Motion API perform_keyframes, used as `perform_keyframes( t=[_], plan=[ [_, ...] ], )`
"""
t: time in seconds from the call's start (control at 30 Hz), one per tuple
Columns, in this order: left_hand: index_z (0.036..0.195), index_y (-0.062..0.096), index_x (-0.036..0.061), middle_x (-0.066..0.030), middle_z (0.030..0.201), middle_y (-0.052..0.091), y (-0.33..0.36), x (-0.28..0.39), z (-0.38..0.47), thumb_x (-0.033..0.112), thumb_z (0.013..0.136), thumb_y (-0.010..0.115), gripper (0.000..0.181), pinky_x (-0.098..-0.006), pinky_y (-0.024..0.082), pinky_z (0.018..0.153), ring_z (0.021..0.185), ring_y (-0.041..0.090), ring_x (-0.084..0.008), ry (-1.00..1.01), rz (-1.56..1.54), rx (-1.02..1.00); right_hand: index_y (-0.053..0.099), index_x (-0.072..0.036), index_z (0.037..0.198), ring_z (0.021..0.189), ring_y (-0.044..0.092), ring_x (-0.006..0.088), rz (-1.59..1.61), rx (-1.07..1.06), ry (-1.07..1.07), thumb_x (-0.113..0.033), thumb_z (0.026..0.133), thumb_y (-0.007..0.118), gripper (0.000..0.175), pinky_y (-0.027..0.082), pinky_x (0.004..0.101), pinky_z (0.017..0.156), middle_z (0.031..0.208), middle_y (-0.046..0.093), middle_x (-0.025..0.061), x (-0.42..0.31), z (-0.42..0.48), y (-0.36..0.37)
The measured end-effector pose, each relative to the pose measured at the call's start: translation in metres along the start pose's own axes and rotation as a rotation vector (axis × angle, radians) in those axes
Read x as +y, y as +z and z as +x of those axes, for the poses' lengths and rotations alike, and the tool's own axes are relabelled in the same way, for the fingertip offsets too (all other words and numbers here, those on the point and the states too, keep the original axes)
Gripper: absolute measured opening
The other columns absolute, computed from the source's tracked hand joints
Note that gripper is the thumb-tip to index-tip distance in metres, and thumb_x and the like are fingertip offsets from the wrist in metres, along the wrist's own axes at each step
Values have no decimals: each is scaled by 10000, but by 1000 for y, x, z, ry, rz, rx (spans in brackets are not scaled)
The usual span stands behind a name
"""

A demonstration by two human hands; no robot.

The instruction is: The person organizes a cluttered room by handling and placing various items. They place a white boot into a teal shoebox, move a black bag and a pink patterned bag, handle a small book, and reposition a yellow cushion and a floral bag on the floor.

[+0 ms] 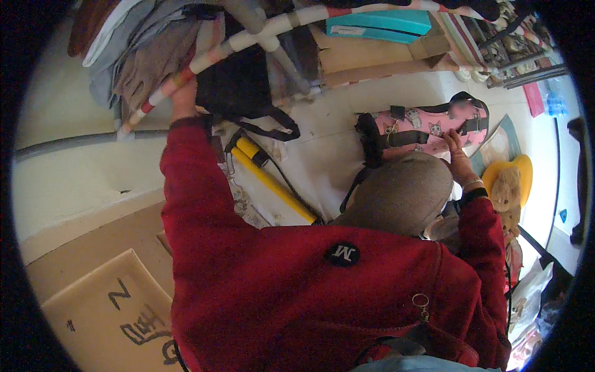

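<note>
At the upper left my left hand (185, 100) is at the red-and-white striped rack rail (160, 95); its fingers are largely hidden, so its hold is unclear. A black fabric bag (237, 79) with a strap hangs just right of it. Below the bag, a yellow hand pump (274, 183) with a black hose lies on the floor. To the right, my right hand (458, 156) rests with its fingers on the side of a pink cat-print bag (418, 123) with black straps, which lies on its side beyond my bent knee (399, 193). Whether the fingers grip it is not plain.
Folded clothes (139, 60) hang over the rack at upper left. A turquoise box (379, 23) lies on cardboard at the top. A marked cardboard box (111, 316) stands lower left. Shelves of shoes (516, 46) stand upper right; a yellow plush item (520, 179) and plastic bags (530, 297) lie at right.
</note>
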State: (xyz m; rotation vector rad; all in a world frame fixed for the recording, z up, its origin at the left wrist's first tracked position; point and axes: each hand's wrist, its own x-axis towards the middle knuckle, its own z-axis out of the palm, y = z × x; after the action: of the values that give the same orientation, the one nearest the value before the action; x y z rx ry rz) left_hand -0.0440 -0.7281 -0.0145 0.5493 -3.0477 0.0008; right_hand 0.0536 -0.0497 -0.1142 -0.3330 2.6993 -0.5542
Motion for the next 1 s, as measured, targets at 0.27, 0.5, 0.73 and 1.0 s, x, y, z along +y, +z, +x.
perform_keyframes(
  t=[0.27, 0.5, 0.73, 1.0],
  plan=[
    [1359, 187, 38, -147, 1343, 306, 97, 26, -162, 313, 752, 664, 820, -339, 278, 989, 1165, 385, -257, -432, -1310, 46, 234, -70, 1322, 1240, 315, 340, -45, 22, -45, -64, 699, 659, 754, 373, 371, 964, 1420, 147, 139, 10, 6, 6],
    [1268, 391, 133, -48, 1176, 512, 226, 10, -142, 151, 658, 716, 692, -348, 418, 848, 1048, 501, -232, -309, -1406, -43, 224, -110, 1334, 1283, 244, 320, -24, -52, 39, -103, 708, 665, 766, 278, 351, 1026, 1411, 147, 160, 17, -2, 7],
    [1083, 544, 188, -74, 1016, 592, 286, -4, -164, 100, 570, 734, 554, -359, 467, 751, 887, 584, -272, 406, -684, -376, 225, -101, 1331, 1253, 297, 334, -81, 12, -57, -120, 719, 650, 745, 345, 366, 983, 1417, 149, 151, 43, 7, 23],
    [1044, 544, 43, -86, 714, 555, 137, 46, -183, 398, 822, 546, 419, -273, 448, 524, 606, 543, -123, -416, -748, -1034, 233, -109, 1332, 1285, 238, 321, -11, 59, -85, -82, 701, 660, 762, 295, 351, 1017, 1409, 159, 156, 35, 2, 24]
  ],
)
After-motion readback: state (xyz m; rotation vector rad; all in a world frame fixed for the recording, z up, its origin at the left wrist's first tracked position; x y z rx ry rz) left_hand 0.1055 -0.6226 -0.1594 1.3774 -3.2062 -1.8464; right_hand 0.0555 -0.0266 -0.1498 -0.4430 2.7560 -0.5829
